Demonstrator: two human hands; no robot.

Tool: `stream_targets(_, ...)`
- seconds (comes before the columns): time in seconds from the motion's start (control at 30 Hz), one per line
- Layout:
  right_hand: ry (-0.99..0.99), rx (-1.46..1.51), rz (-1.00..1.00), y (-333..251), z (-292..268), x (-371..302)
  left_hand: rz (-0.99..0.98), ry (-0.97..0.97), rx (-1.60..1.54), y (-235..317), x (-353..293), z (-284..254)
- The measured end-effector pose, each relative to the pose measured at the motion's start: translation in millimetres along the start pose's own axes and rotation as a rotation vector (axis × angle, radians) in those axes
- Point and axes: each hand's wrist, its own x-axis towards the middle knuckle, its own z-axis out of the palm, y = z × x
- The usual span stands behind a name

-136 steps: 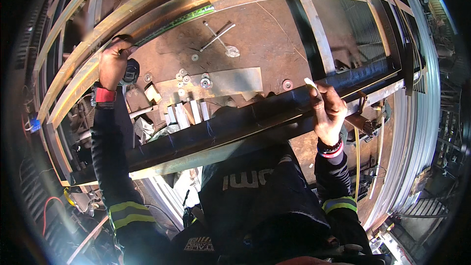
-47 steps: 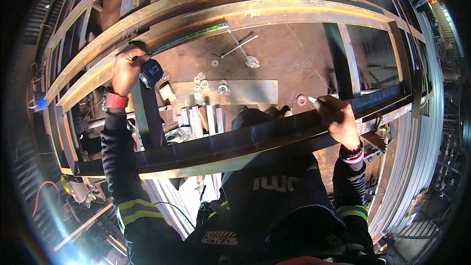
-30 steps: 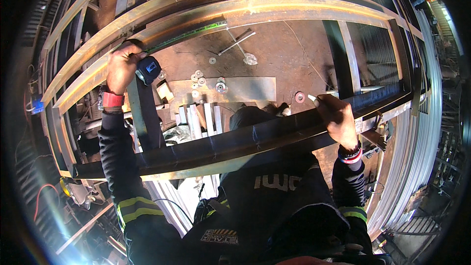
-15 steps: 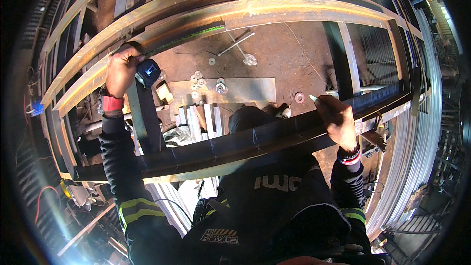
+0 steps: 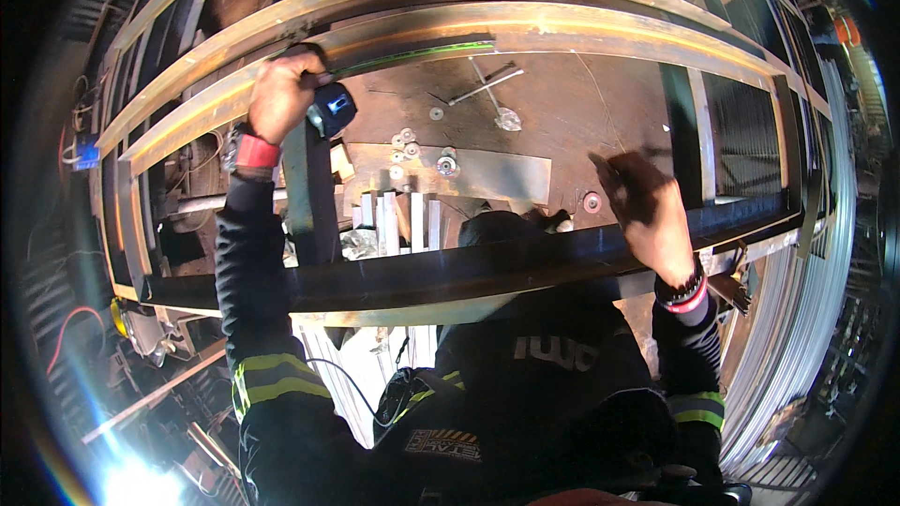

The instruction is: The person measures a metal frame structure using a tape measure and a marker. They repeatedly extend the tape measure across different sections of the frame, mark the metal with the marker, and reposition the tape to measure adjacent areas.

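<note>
My left hand is closed at the long rusty steel beam on the far side, holding a dark tape measure. Its green blade runs out to the right along that beam. Over the near dark steel beam, my right hand is raised with its fingers pinched together. A small white stick like chalk showed in this pinch half a second ago; now shadow and blur hide it.
Below, on the floor, lie a metal plate, several small discs, an angle grinder and a crossed metal tool. Crossbars join the beams. Long pale metal lengths are stacked at the right.
In the picture, my left hand and the tape measure have shifted right and up along with the surrounding frame. My right hand has turned, and the white stick no longer shows at its fingertips.
</note>
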Motion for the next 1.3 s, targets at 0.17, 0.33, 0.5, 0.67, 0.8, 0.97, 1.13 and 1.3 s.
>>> stream_targets(0.17,-0.063,-0.133,-0.294,-25,56,83,0.007,0.02,0.002,-4,-1,2)
stream_targets(0.33,-0.058,-0.091,-0.194,-28,119,150,0.031,0.036,-0.011,0,2,5)
stream_targets(0.5,-0.039,-0.232,-0.242,-33,147,165,0.071,0.057,0.023,-7,0,7)
stream_targets(0.67,0.024,-0.265,-0.287,-26,156,167,0.015,0.029,0.025,-5,1,6)
stream_targets(0.8,-0.039,-0.245,-0.219,-41,153,166,-0.014,0.01,0.009,-7,-1,3)
stream_targets(0.97,-0.048,-0.241,-0.232,-38,154,169,0.0,0.019,0.007,-8,1,6)
stream_targets(1.13,-0.034,-0.269,-0.229,-39,156,170,0.015,0.03,-0.003,-3,1,3)
stream_targets(1.3,-0.062,-0.526,-0.643,-42,153,187,0.028,0.048,0.011,-5,2,5)
